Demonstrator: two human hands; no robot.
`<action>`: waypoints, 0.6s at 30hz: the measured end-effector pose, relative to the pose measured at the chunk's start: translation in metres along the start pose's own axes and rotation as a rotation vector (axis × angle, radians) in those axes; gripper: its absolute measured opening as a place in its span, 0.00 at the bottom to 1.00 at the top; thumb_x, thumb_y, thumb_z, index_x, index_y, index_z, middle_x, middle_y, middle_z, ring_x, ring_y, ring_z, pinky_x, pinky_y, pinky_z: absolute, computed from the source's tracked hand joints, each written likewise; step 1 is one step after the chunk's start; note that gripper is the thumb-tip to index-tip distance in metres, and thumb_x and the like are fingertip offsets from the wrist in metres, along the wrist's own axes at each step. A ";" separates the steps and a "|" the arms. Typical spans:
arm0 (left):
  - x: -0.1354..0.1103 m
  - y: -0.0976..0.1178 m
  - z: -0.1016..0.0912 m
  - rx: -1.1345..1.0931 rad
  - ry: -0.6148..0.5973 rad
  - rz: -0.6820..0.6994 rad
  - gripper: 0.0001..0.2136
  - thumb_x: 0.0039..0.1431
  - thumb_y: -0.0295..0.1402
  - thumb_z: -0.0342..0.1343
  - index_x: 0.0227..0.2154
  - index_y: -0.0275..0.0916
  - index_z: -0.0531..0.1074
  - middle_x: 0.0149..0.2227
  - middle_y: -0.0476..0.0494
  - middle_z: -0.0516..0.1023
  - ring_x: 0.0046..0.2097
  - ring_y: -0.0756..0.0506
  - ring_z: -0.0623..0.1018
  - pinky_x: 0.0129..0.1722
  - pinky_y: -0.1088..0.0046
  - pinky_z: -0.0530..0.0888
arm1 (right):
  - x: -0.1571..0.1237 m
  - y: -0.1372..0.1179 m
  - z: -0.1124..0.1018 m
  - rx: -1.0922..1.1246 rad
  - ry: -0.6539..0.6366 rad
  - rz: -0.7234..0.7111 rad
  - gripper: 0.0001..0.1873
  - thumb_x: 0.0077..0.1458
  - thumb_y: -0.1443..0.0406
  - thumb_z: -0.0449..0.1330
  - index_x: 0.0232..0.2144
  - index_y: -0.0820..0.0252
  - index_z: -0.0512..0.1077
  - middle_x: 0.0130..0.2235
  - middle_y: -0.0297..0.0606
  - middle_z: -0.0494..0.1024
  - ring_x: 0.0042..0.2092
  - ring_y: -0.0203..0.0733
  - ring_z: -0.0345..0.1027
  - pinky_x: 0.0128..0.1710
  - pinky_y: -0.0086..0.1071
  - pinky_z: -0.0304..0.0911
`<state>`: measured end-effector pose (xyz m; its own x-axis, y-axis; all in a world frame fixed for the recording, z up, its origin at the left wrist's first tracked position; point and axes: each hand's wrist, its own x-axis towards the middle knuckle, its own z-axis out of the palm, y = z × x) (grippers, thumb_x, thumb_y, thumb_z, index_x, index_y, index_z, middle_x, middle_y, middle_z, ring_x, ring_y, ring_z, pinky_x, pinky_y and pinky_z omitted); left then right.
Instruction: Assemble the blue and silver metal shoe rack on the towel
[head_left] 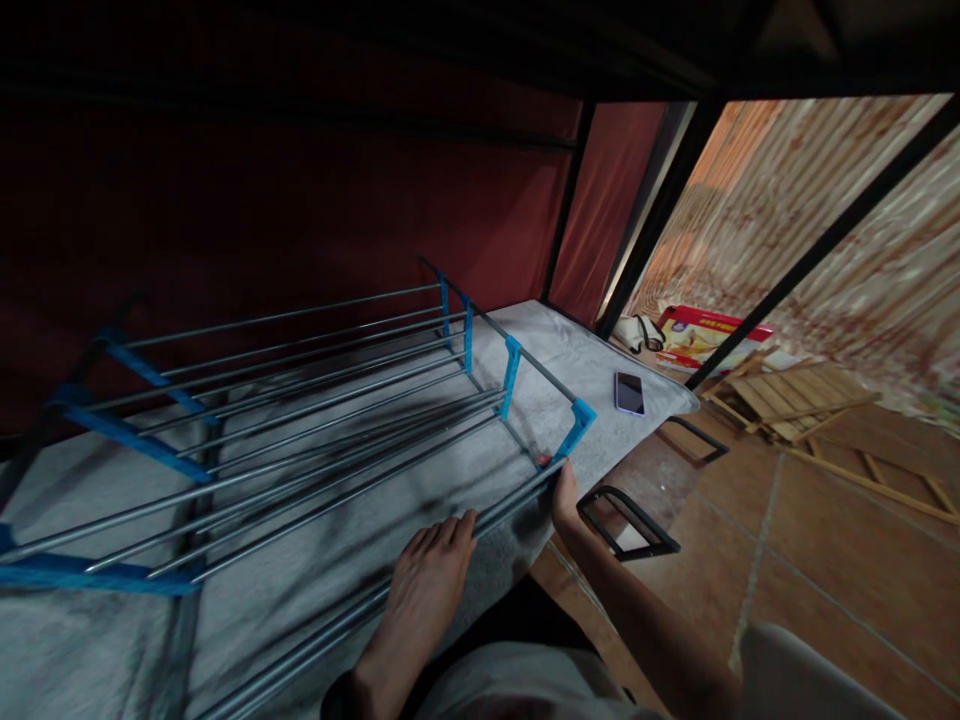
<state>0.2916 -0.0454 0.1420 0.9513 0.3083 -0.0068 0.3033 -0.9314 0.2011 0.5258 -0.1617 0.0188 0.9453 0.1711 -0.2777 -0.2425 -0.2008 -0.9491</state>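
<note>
A rack of thin steel rods (322, 400) joined by blue plastic brackets lies on its side on a grey mattress (540, 350) inside a dark bunk frame. My left hand (424, 590) rests flat on the nearest pair of rods, fingers stretched out together. My right hand (562, 490) grips the end of those same rods just below the corner blue bracket (577, 425), fingers curled round them.
A phone (629, 392) lies face up near the mattress's far corner. Black metal frame loops (630, 520) stick out beside the bed. On the tiled floor to the right lie a wooden slatted piece (795, 395) and a red and yellow box (705, 335).
</note>
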 end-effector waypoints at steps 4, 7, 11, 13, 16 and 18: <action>-0.004 -0.001 0.001 -0.026 -0.001 0.005 0.19 0.72 0.29 0.44 0.61 0.39 0.70 0.49 0.36 0.82 0.47 0.41 0.81 0.49 0.62 0.76 | 0.003 0.005 0.002 0.039 0.017 -0.035 0.28 0.57 0.38 0.43 0.24 0.42 0.72 0.28 0.18 0.81 0.52 0.53 0.71 0.55 0.44 0.63; -0.007 -0.003 0.000 -0.029 -0.021 0.003 0.21 0.70 0.25 0.43 0.62 0.39 0.69 0.48 0.36 0.82 0.47 0.41 0.81 0.49 0.62 0.76 | 0.007 0.009 0.000 0.055 0.015 -0.043 0.26 0.61 0.44 0.44 0.24 0.47 0.72 0.29 0.22 0.81 0.49 0.51 0.71 0.55 0.41 0.63; -0.003 -0.007 -0.003 -0.008 -0.067 -0.004 0.24 0.67 0.21 0.43 0.63 0.38 0.68 0.50 0.36 0.81 0.48 0.42 0.81 0.50 0.63 0.76 | 0.008 0.015 -0.011 0.076 0.046 -0.049 0.16 0.61 0.52 0.49 0.28 0.49 0.71 0.34 0.23 0.81 0.48 0.46 0.69 0.56 0.37 0.62; 0.001 -0.008 -0.003 0.000 -0.085 -0.019 0.25 0.67 0.20 0.42 0.64 0.37 0.67 0.51 0.35 0.81 0.48 0.42 0.82 0.50 0.64 0.76 | 0.003 0.020 -0.019 0.080 0.073 -0.048 0.10 0.57 0.54 0.54 0.32 0.49 0.71 0.35 0.24 0.80 0.47 0.44 0.69 0.53 0.35 0.63; 0.007 -0.009 -0.002 0.014 -0.097 -0.054 0.26 0.66 0.20 0.41 0.65 0.37 0.66 0.53 0.35 0.80 0.48 0.41 0.82 0.49 0.64 0.77 | -0.010 0.024 -0.027 0.140 0.072 -0.001 0.10 0.49 0.56 0.60 0.35 0.51 0.72 0.34 0.29 0.79 0.40 0.42 0.69 0.45 0.34 0.66; 0.009 -0.009 -0.001 0.011 -0.101 -0.062 0.27 0.66 0.19 0.42 0.65 0.38 0.65 0.53 0.35 0.80 0.48 0.41 0.82 0.48 0.65 0.77 | -0.018 0.023 -0.028 0.230 -0.015 0.130 0.11 0.46 0.57 0.62 0.34 0.54 0.72 0.32 0.32 0.78 0.35 0.41 0.69 0.39 0.33 0.67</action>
<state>0.2978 -0.0340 0.1408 0.9312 0.3452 -0.1174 0.3621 -0.9133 0.1865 0.5090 -0.1964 0.0065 0.9002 0.1728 -0.3997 -0.4062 0.0026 -0.9138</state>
